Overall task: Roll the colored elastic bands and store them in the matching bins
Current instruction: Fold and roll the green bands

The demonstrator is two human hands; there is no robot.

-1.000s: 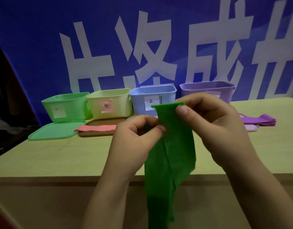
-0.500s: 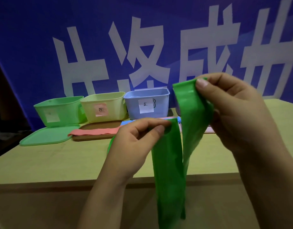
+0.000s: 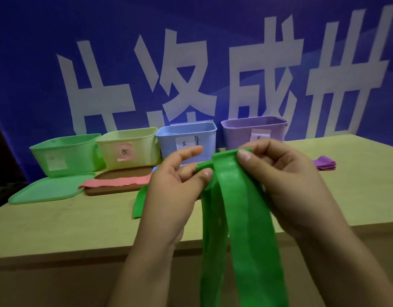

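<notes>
Green flat elastic band (image 3: 242, 218), pinched: left hand (image 3: 171, 196), right hand (image 3: 286, 185).

— What is seen of the person?

— Two bare hands and forearms, entering from the near edge: the left hand (image 3: 175, 196) and the right hand (image 3: 288, 185).

— Is anything worn?

— No sleeve, glove, ring or watch is seen; the forearms are uncovered as far as the frame edge.

— And the nails?

— They are kept short and unpainted, as shown on the right thumb (image 3: 244, 155).
</notes>
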